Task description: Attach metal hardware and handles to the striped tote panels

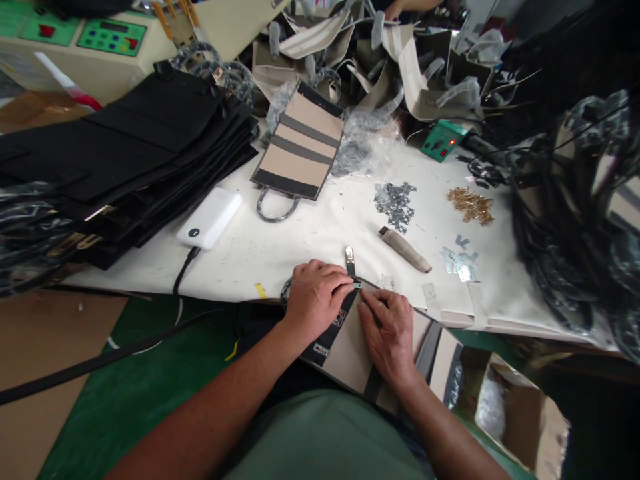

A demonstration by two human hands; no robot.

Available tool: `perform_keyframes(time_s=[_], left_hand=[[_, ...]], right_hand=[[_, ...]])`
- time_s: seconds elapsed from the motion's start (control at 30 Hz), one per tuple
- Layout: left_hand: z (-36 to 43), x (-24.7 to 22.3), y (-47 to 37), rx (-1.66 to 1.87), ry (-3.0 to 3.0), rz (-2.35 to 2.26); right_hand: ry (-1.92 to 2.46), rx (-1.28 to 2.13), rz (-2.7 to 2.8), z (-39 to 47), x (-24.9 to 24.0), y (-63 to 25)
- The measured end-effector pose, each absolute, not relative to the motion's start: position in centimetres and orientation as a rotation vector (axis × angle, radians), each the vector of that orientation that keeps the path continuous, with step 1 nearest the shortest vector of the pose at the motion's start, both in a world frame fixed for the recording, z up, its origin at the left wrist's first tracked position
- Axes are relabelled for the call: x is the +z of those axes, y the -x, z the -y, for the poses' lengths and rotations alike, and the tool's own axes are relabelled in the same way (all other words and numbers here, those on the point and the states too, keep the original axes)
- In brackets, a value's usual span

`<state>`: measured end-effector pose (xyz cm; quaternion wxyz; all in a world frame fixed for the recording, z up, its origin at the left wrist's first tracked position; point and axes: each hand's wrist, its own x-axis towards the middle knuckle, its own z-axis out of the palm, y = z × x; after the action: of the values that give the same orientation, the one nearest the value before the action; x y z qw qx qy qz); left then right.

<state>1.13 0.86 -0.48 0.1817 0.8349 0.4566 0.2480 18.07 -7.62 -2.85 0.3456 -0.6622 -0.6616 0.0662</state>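
A beige and dark-grey bag panel [349,357] lies across the lap and against the table's front edge. My left hand [316,297] pinches a small metal plate [357,285] at the panel's upper edge, on its black strip. Beside it my right hand [387,327] rests on the beige lining, fingers bent and thumb apart, its fingertips close to the plate. A strap with a metal clasp [349,255] sticks out past the panel's edge onto the table. Two metal fittings sit lower on the black strip.
On the white table [320,240] are a wrapped tool [406,249], grey plates [395,203], gold pieces [470,204], a power bank [211,217] and another panel [301,143]. Black panels [125,147] are stacked left. An open carton [520,413] stands lower right. A person's hand [395,9] shows at the top.
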Motion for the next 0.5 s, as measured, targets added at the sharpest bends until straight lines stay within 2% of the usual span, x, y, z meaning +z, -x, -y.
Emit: perform_keyframes(time_s=[0.5], left_hand=[[-0.33,-0.93,-0.46,0.711,-2.372,-1.238]], right_hand=[[1.693,0.168,1.730,8.22,-3.28,-17.79]])
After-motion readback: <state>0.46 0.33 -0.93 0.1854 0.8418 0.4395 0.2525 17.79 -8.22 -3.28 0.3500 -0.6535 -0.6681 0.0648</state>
